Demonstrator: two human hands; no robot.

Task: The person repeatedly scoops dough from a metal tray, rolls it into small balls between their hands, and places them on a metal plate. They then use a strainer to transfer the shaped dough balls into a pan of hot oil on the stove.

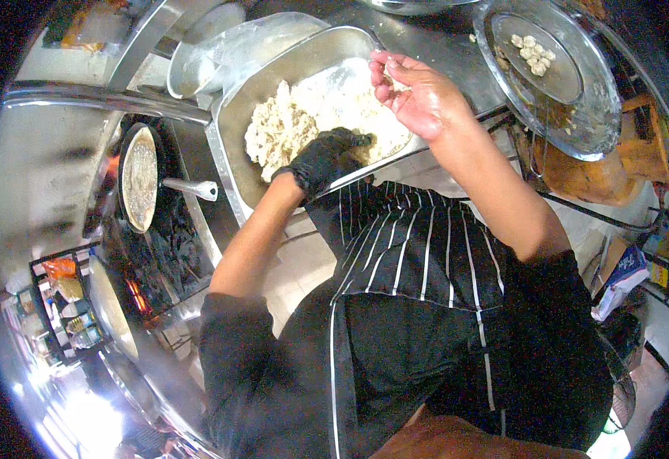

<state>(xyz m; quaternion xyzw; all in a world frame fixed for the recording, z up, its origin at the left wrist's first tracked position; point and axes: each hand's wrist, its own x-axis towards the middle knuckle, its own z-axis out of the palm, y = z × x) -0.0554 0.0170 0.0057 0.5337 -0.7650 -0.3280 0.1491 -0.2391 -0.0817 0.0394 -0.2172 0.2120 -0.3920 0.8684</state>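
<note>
A deep metal tray (231, 115) lies in front of me, holding a heap of pale, lumpy, flour-coated pieces (281, 130) on the left and loose white flour (350, 99) towards the right. My left hand (331, 157), in a black glove, reaches over the near rim and rests on the flour beside the heap. A finger stretches out to the right and the others are partly hidden. Above the tray's right end is my bare right hand (418, 92), palm turned up and fingers curled in. Pale bits show at those fingers; what they hold is unclear.
At the upper right, a round metal tray (598, 115) carries several small pale lumps (533, 55). A pan (139, 180) of bubbling liquid sits on the stove at left, its handle (193, 187) towards me. Behind the metal tray stands a cloudy clear container (197, 65).
</note>
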